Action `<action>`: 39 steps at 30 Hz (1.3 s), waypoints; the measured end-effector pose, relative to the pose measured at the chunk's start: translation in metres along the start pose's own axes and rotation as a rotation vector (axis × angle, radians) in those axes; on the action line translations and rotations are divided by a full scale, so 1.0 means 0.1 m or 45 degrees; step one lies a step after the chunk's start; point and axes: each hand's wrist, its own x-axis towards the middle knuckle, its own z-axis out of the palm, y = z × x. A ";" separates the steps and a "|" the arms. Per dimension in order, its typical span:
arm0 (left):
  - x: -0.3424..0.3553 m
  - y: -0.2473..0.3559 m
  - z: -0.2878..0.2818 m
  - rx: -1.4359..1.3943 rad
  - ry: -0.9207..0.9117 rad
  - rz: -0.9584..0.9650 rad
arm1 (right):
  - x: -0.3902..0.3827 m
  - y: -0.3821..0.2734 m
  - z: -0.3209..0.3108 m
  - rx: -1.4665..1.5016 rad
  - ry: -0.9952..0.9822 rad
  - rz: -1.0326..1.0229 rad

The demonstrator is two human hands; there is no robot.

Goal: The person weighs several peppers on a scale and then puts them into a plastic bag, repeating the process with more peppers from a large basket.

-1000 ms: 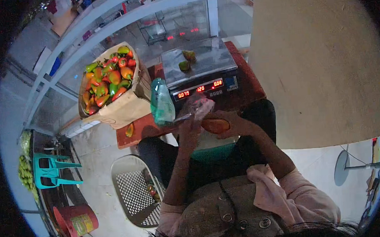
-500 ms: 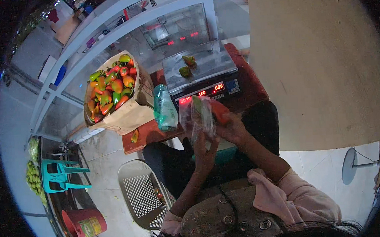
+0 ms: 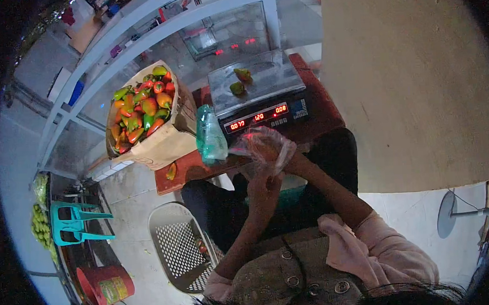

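While both hands grip the clear bag (image 3: 263, 146) at the table's (image 3: 319, 116) near edge, I see it just short of the scale (image 3: 258, 92). Left hand (image 3: 263, 189) clamps it from below, right hand (image 3: 288, 160) beside it (contents blurred).

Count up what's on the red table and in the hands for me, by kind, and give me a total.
Digital scale: 1
Green peppers on the scale pan: 2
Sack of mixed peppers: 1
Loose pepper on the table edge: 1
Bundle of green plastic bags: 1
Clear plastic bag, held by left hand and right hand: 1
Total: 7
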 end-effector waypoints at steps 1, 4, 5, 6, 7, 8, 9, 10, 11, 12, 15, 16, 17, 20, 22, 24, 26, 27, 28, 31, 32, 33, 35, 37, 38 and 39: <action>-0.02 -0.02 0.01 -0.007 0.000 -0.003 | 0.05 -0.02 -0.03 -0.141 0.105 -0.015; -0.07 -0.18 0.01 -0.062 0.023 -0.201 | 0.02 -0.05 0.11 0.025 0.210 0.122; -0.10 -0.30 0.02 0.003 0.076 -0.109 | -0.02 -0.09 0.18 0.333 0.212 0.269; -0.12 -0.37 0.03 0.068 0.130 -0.017 | -0.06 -0.13 0.23 0.330 0.208 0.269; -0.10 -0.35 0.03 0.062 0.129 -0.020 | -0.11 -0.16 0.27 -0.037 -0.129 0.306; -0.07 -0.30 0.01 -0.045 0.133 -0.020 | -0.15 -0.18 0.29 -0.224 -0.298 0.333; -0.06 -0.28 0.00 -0.152 0.138 -0.020 | -0.18 -0.21 0.32 -0.408 -0.473 0.336; -0.09 -0.41 0.04 -0.150 0.152 -0.024 | -0.17 -0.26 0.33 -0.203 -0.577 0.266; -0.08 -0.56 0.08 -0.392 0.160 -0.218 | -0.15 -0.28 0.34 0.000 -0.678 0.202; -0.13 -0.70 0.09 -0.515 0.162 -0.315 | -0.14 -0.26 0.38 -0.002 -0.682 0.194; 0.00 -0.46 -0.16 -0.698 0.035 -0.703 | -0.21 -0.10 0.42 0.196 -0.240 -0.143; -0.02 -0.50 -0.24 -0.703 0.048 -0.714 | -0.10 -0.19 0.32 0.376 -0.250 -0.111; -0.03 -0.53 -0.30 -0.754 0.052 -0.755 | 0.02 -0.27 0.20 0.554 -0.260 -0.077; 0.07 -0.39 -0.39 -0.757 0.039 -0.777 | 0.33 -0.35 -0.15 0.563 -0.526 0.084; 0.09 -0.38 -0.40 -0.701 0.046 -0.764 | 0.58 -0.16 -0.35 0.363 -0.531 0.326; 0.03 -0.43 -0.41 -1.055 0.199 -0.603 | 0.88 0.25 -0.27 0.040 -0.066 0.354; 0.02 -0.47 -0.50 -0.946 0.155 -0.650 | 1.26 0.74 -0.18 -0.220 0.432 0.044; 0.03 -0.47 -0.52 -0.843 0.092 -0.681 | 1.35 1.18 -0.05 -0.487 0.462 -0.067; 0.06 -0.42 -0.57 -0.843 0.091 -0.690 | 1.41 1.56 0.04 -0.748 0.485 -0.185; 0.07 -0.47 -0.70 -0.717 0.095 -0.897 | 1.51 1.93 0.25 -0.133 0.144 0.017; 0.05 -0.54 -0.71 -0.838 0.208 -0.722 | 1.53 1.87 0.28 0.069 0.030 0.092; 0.03 -0.56 -0.75 -0.888 0.279 -0.646 | 1.56 1.85 0.24 0.211 -0.052 0.367; 0.05 -0.51 -0.86 -0.707 0.280 -0.711 | 1.59 1.88 0.27 0.363 -0.156 0.639; 0.08 -0.48 -0.87 -0.484 0.205 -0.852 | 1.59 1.99 0.25 -0.412 -0.122 0.241; 0.09 -0.47 -0.84 -0.662 0.270 -0.779 | 1.54 2.03 0.26 -0.411 -0.122 0.241; 0.10 -0.45 -0.82 -0.842 0.330 -0.698 | 1.48 2.06 0.26 -0.374 0.016 0.344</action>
